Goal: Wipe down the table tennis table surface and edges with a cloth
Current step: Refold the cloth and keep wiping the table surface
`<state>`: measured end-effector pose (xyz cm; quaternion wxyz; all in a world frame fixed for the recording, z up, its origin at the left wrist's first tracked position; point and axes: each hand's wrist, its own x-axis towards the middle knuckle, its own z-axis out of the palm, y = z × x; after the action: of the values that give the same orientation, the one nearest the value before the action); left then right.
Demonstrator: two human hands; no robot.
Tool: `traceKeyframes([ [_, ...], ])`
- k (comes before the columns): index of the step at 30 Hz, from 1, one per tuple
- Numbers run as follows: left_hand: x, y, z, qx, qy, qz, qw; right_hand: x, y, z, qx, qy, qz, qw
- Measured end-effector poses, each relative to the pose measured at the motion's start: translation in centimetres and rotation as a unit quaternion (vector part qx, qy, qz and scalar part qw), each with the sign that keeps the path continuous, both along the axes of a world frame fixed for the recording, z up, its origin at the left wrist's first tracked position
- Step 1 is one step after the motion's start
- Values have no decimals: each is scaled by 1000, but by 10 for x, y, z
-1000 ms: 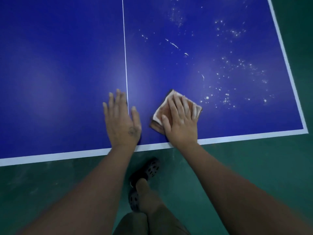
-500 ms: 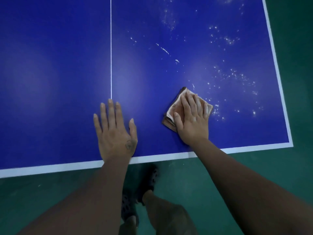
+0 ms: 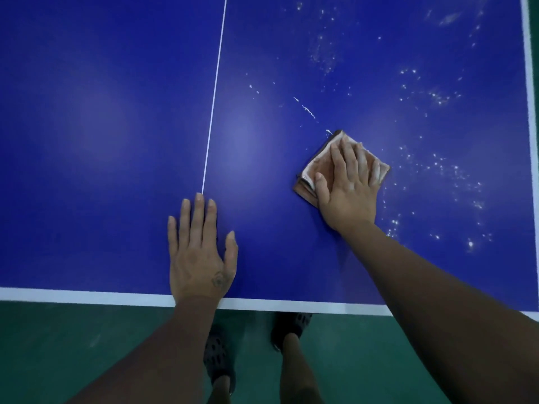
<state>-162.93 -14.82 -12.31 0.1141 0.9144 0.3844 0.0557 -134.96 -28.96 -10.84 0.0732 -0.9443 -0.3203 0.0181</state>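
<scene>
The right hand [image 3: 348,185], fingers flat, presses the folded cloth [image 3: 318,167] farther from the near edge and rightward than a second ago, into the white speckled residue [image 3: 437,167] on the blue table tennis table [image 3: 102,126]. The left hand [image 3: 201,252] stays flat, bracing near the centre line [image 3: 214,97]. Much residue remains beyond.

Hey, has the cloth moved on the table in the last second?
Yes. The cloth under the right hand has slid right, away from the white centre line, and farther from the near edge stripe.
</scene>
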Motion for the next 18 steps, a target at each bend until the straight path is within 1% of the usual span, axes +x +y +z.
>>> traceKeyframes([
  [4, 0, 0, 0, -3, 3, 2, 1000, -19, -10, -3, 16, -13, 17, 1000],
  [8, 1, 1, 1, -4, -1, 3, 1000, -75, -31, -10, 10, -18, 105, 994],
  [10, 2, 0, 1, -3, -6, 4, 1000, -81, -24, -11, 12, -12, 138, 990],
  [14, 3, 0, 1, -3, -23, 3, 1000, -38, 26, -9, 39, -6, 202, 979],
  [16, 3, 0, 2, 1, -24, 4, 1000, -9, 61, -7, 55, -8, 186, 981],
  [18, 4, -1, 3, 3, -26, 4, 1000, 6, 89, -4, 50, -3, 150, 987],
])
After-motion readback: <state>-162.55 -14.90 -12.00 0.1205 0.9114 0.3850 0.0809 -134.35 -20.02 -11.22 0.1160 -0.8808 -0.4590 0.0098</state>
